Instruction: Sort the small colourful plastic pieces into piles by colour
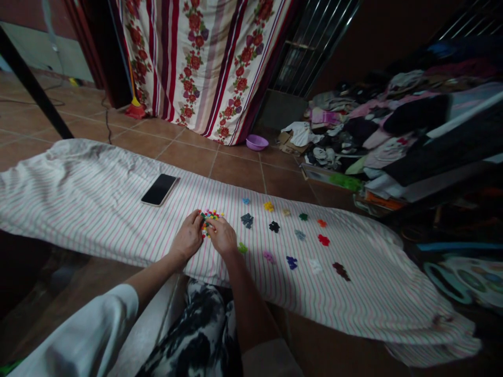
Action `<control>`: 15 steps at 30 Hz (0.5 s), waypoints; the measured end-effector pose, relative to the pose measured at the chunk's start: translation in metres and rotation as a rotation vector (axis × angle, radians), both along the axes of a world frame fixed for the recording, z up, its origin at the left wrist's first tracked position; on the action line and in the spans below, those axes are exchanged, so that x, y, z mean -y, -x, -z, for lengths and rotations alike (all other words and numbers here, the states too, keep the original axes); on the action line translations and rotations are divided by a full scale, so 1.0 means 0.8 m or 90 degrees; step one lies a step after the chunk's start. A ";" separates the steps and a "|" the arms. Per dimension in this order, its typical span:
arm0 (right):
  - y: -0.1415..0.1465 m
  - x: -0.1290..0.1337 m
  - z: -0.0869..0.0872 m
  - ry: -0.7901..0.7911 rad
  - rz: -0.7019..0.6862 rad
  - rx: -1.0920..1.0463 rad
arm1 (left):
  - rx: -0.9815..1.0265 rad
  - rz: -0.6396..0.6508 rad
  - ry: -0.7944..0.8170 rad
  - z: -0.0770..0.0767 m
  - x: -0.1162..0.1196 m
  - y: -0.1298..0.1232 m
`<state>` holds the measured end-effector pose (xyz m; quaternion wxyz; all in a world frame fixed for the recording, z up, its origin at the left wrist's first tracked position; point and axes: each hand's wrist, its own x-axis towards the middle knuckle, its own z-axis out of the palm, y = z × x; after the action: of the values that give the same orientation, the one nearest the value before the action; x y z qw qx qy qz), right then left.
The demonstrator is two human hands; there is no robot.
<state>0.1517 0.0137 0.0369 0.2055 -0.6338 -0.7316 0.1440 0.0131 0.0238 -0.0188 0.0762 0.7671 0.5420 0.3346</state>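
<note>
A pile of small multicoloured pieces (212, 215) lies on the striped cloth (102, 209). My left hand (189, 234) rests at the pile's left side, its fingers bent in among the pieces. From the right, my right hand (222, 235) reaches into the same pile with its fingers drawn together; whatever they hold is too small to name. Small heaps sorted by colour spread to the right, among them yellow (268, 207), black (274, 226), red (324, 240), dark blue (291, 262), white (315, 266) and brown (341, 271). A green heap (242, 247) sits beside my right wrist.
A phone (159, 189) lies on the cloth, left of the pile. Beyond the cloth are a purple basin (257, 142), a floral curtain (204, 68) and a red broom (135, 109). Clothes (353, 125) are heaped at the right.
</note>
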 end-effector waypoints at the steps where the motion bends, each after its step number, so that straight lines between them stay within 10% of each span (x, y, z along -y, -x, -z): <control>1: 0.001 -0.001 0.002 -0.001 -0.004 0.000 | -0.001 0.005 0.001 -0.001 0.000 0.000; 15: -0.002 -0.006 0.018 -0.052 0.006 -0.126 | 0.009 0.016 -0.027 -0.001 -0.001 0.000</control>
<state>0.1535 0.0188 0.0223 0.3033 -0.6110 -0.7100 0.1748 0.0132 0.0246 -0.0178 0.0677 0.7730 0.5244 0.3506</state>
